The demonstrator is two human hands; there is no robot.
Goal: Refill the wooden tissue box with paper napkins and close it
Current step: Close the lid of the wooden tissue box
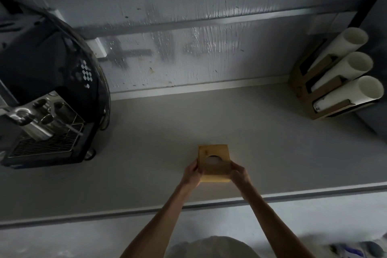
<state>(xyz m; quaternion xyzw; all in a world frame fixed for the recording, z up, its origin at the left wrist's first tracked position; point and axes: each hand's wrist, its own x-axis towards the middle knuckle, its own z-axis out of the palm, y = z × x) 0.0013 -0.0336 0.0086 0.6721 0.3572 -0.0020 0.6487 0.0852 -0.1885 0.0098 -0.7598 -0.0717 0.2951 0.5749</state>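
A square wooden tissue box [213,151] sits on the grey counter [146,132] near its front edge. Its lid is on top, and white paper napkins [213,161] show through the round hole in the lid. My left hand [191,174] grips the box's left side. On the right side, my right hand [238,175] holds the box near its front corner. Both hands are closed around the box.
A black espresso machine [48,90] with a metal drip grate stands at the left. At the back right, a cardboard holder [303,81] carries three white cup stacks [351,65]. A painted wall runs behind the counter.
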